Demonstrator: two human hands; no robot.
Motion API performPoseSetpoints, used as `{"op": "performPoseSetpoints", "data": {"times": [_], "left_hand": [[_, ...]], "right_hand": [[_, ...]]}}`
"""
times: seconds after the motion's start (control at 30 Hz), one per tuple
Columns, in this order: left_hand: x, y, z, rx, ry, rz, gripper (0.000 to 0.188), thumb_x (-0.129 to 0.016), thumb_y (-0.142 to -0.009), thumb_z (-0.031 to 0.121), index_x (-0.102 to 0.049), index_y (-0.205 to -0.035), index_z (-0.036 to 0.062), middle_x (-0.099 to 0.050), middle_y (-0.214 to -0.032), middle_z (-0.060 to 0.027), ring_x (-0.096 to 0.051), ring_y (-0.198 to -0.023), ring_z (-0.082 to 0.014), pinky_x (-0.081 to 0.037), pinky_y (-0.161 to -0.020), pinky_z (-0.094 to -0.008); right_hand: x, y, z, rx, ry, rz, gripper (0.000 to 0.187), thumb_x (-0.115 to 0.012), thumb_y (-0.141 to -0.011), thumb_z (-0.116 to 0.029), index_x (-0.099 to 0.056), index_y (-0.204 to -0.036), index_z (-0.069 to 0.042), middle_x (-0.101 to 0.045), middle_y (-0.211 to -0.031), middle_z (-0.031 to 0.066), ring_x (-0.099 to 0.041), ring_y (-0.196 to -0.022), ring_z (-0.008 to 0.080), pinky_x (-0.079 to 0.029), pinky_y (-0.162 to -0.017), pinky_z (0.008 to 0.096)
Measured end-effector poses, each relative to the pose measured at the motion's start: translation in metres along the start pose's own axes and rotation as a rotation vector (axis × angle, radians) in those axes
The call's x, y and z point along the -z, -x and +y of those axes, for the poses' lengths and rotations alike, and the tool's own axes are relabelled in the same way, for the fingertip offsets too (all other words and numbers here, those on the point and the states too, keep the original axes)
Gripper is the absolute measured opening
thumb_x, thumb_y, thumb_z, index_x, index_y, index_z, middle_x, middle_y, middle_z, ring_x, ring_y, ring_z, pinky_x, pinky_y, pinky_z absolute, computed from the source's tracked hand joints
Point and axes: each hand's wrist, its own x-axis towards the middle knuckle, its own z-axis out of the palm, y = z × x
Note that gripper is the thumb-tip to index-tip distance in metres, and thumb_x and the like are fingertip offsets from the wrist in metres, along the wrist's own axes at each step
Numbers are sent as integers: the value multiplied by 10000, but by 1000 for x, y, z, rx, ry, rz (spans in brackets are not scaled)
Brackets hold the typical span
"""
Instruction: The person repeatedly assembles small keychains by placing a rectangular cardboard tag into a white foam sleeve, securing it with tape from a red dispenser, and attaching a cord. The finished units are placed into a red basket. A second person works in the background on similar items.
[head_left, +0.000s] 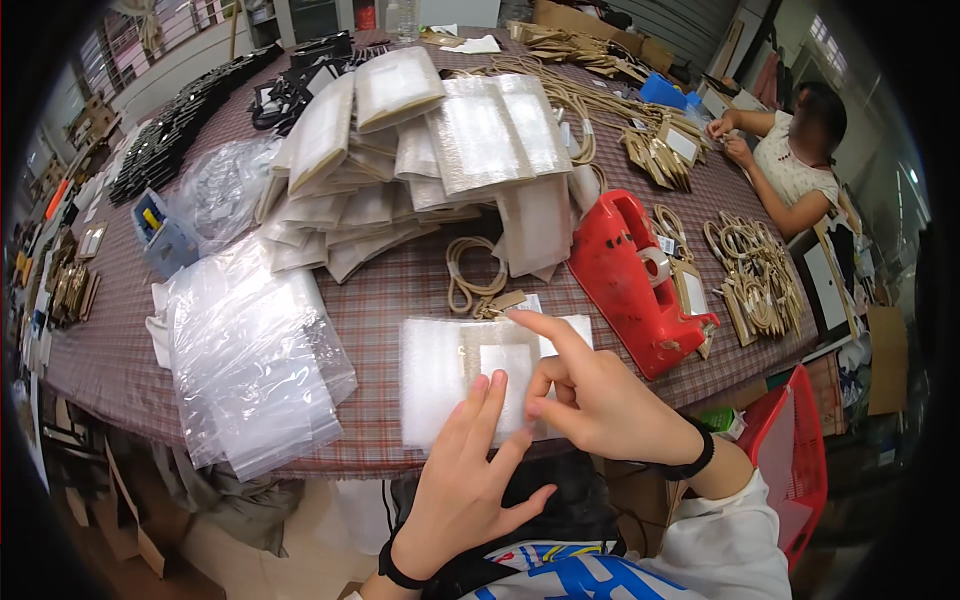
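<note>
A flat sheet of white bubble wrap (426, 375) lies at the table's near edge in front of me. On it are a tan strip and a small white rectangle (505, 360). My left hand (470, 490) rests its fingertips on the lower part of the white rectangle, fingers stretched and thumb apart. From the right, my right hand (595, 400) reaches over the sheet's right side. Its index finger points out; its thumb and other fingers curl together, and what they pinch is hidden. Just beyond the sheet lies a looped tan cord (473, 275).
A tall pile of bubble-wrapped packets (480, 135) stands behind. Clear plastic bags (250, 360) lie left, a red tape dispenser (635, 285) right. Tan cord bundles (755, 280) and black items (190, 125) cover other parts. A person (790, 150) works at the far right.
</note>
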Motion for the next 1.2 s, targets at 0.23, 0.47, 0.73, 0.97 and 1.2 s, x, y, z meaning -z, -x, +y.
{"op": "performPoseSetpoints", "data": {"times": [0.23, 0.47, 0.73, 0.97, 1.2], "left_hand": [[2, 1, 0, -20, -29, -49, 645, -878, -760, 451, -718, -1231, 41, -365, -1620, -366, -353, -1531, -501, -388, -1183, -551], [5, -1, 0, -5, -21, -65, 580, -875, -745, 410, -734, -1222, 111, -384, -1620, -350, -378, -1514, -510, -398, -1174, -541], [4, 1, -3, 47, 63, -51, 676, -866, -760, 333, -644, -1338, 60, -403, -1623, -321, -383, -1512, -509, -398, -1167, -539], [-3, 3, 2, 19, -78, -14, 787, -866, -763, 285, -568, -1443, 23, -409, -1628, -296, -392, -1508, -499, -394, -1168, -543], [-10, 7, 1, 17, -26, 84, 962, -889, -740, 261, -416, -1530, -17, -380, -1627, -333, -387, -1503, -526, -383, -1178, -553]], "right_hand": [[-13, -14, 0, 20, 392, -58, 771, -728, -869, -133, -362, -1523, 46, -691, -688, 220, -707, -641, 444, -546, -590, 529], [2, -15, -16, -77, 693, -120, 935, -808, -852, -300, -332, -1574, 55, -698, -695, 225, -721, -649, 421, -552, -592, 506], [14, 33, 12, -176, 471, 237, 1095, -906, -772, -207, -285, -1651, -10, -696, -784, 81, -724, -698, 294, -559, -648, 409], [-3, 32, -7, 177, 550, 576, 1023, -854, -816, -96, -271, -1652, -1, -731, -948, 107, -657, -601, 184, -496, -557, 322], [-19, 15, -1, -54, 186, 239, 1108, -763, -910, -224, -1, -1677, 13, -753, -1007, 209, -731, -748, 433, -567, -641, 471]]}}
